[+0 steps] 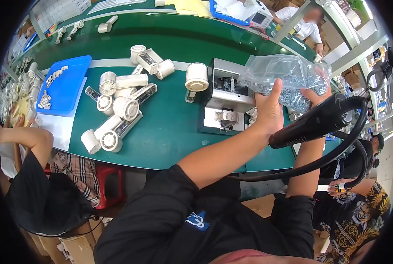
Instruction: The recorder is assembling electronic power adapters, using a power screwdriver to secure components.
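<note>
A clear plastic bag full of small grey screws is held up between both my hands, above the right side of the bench. My left hand is closed on its near lower side, thumb pointing up. My right hand grips its right end, partly hidden behind the screwdriver. The bag's left end reaches over a metal screw feeder, whose tray contains loose screws. A black electric screwdriver hangs by its cable in front of my right wrist. Just left of the feeder stands a white round-headed housing.
Several white handheld device housings lie piled on the green bench. To their left is a blue tray with small white parts. Co-workers sit at left, right and far right. A thick black cable loops across my right forearm.
</note>
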